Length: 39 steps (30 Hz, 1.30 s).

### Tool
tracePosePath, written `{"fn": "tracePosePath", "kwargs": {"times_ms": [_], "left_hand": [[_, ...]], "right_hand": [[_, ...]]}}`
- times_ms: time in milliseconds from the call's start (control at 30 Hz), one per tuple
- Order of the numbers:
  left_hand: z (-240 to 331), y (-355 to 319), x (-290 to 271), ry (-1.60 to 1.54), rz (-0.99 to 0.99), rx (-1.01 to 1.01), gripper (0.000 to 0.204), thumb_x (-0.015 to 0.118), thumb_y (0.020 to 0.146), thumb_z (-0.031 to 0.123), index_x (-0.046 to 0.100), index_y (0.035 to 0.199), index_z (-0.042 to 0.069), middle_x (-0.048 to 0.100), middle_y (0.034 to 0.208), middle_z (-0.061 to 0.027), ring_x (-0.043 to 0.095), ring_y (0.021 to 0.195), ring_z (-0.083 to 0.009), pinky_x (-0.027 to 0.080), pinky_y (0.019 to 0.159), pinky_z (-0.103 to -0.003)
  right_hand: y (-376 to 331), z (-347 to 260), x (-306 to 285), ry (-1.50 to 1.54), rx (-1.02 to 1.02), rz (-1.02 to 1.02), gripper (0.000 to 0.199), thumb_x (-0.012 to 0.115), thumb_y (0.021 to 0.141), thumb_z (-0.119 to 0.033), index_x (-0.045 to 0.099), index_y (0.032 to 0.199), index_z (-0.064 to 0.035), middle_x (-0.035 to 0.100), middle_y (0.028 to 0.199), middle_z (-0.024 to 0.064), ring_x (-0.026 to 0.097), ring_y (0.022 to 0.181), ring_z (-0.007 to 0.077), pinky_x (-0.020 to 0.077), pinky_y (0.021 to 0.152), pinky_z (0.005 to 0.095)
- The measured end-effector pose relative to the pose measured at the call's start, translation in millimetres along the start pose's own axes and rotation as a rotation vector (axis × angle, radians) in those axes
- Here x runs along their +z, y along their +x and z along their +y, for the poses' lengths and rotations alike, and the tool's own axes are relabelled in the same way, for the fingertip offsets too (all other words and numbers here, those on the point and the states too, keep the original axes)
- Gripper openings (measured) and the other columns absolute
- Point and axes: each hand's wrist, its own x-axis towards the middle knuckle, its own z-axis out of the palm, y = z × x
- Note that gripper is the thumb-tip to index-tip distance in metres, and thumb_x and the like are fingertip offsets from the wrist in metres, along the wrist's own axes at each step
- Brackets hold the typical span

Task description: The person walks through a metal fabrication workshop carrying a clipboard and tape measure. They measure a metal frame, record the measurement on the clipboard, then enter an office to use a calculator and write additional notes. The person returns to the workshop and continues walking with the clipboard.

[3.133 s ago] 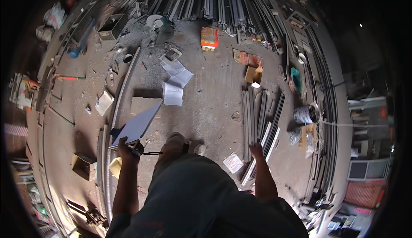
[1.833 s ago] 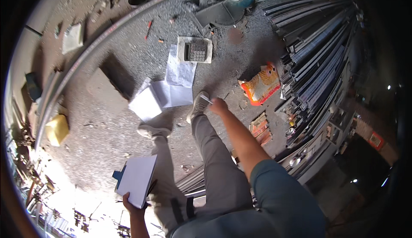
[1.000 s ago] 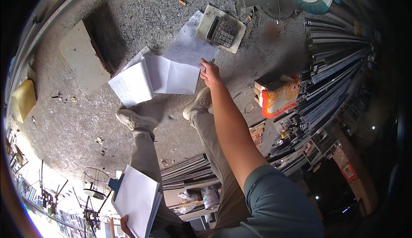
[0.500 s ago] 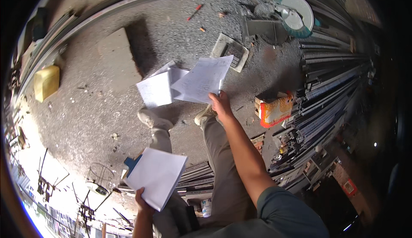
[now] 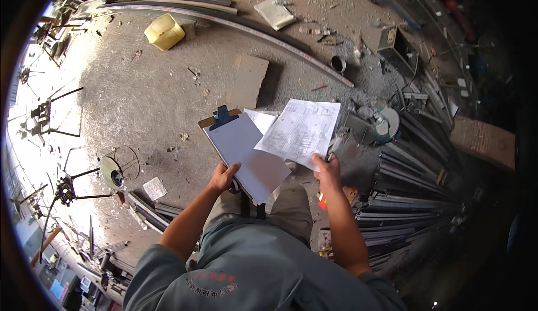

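Observation:
My left hand (image 5: 225,177) grips a clipboard (image 5: 246,148) by its lower left edge, thumb on top. A blue clip (image 5: 223,117) at its far end holds a stack of paper, whose top sheet looks mostly blank. In my right hand (image 5: 327,171) are printed paper sheets (image 5: 302,128), pinched at their near right corner. They overlap the clipboard's right side from my view. Another white paper (image 5: 261,121) shows between the two, partly hidden; whether it is held or lies lower, I cannot tell. My right fingers under the sheets are partly hidden.
Long metal profiles (image 5: 409,207) lie stacked to the right, below a round-bladed cutting machine (image 5: 386,125). Ahead are a flat cardboard piece (image 5: 249,81), a yellow container (image 5: 165,31) and a long curved-looking strip (image 5: 246,30). A wire-guarded fan-like object (image 5: 116,176) is at left.
My right hand has lifted the printed sheets up from near the floor papers. My left hand has brought the clipboard forward beside them. The view has shifted and I appear more upright.

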Motion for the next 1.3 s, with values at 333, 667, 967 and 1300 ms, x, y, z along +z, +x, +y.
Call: {"fn": "tracePosePath", "kwargs": {"times_ms": [333, 667, 967, 1300], "left_hand": [[68.4, -83.1, 30.6, -0.067, 0.238, 0.204, 0.046, 0.058, 0.097, 0.04, 0.062, 0.113, -0.003, 0.065, 0.094, -0.0046, 0.057, 0.085, -0.0119, 0.048, 0.072, -0.03], [53.8, -165.5, 33.7, -0.284, 0.549, 0.588, 0.04, 0.064, 0.094, 0.026, 0.059, 0.118, -0.005, 0.065, 0.111, -0.0088, 0.059, 0.101, -0.0177, 0.049, 0.087, -0.032], [68.2, -233.5, -35.4, -0.228, 0.676, 0.643, 0.032, 0.066, 0.092, 0.019, 0.057, 0.111, -0.006, 0.066, 0.104, -0.0104, 0.061, 0.093, -0.0161, 0.05, 0.082, -0.031], [112.3, -252.4, -181.5, -0.225, 0.591, 0.468, 0.034, 0.065, 0.093, 0.019, 0.056, 0.114, -0.006, 0.065, 0.104, -0.01, 0.061, 0.094, -0.0166, 0.05, 0.08, -0.031]], "right_hand": [[-99.0, -20.0, 99.8, -0.421, -0.722, -0.377, 0.037, 0.068, 0.081, -0.005, 0.056, 0.115, 0.0047, 0.065, 0.094, 0.0089, 0.061, 0.083, 0.0132, 0.05, 0.073, 0.0304], [-123.5, 4.0, 109.2, -0.542, -0.675, -0.782, 0.017, 0.069, 0.086, -0.013, 0.062, 0.085, 0.003, 0.064, 0.078, 0.0036, 0.055, 0.071, 0.0109, 0.0457, 0.066, 0.0297], [-114.0, -48.0, 125.3, -0.433, -0.297, -0.795, 0.045, 0.047, 0.101, -0.039, 0.065, 0.083, -0.0028, 0.07, 0.075, 0.0116, 0.058, 0.059, 0.0102, 0.0437, 0.053, 0.0234], [-164.0, -65.8, 333.3, 0.586, -0.165, -1.3, 0.061, 0.033, 0.101, -0.053, 0.058, 0.123, -0.0023, 0.064, 0.115, 0.0215, 0.064, 0.103, 0.0292, 0.049, 0.086, 0.0374]]}}
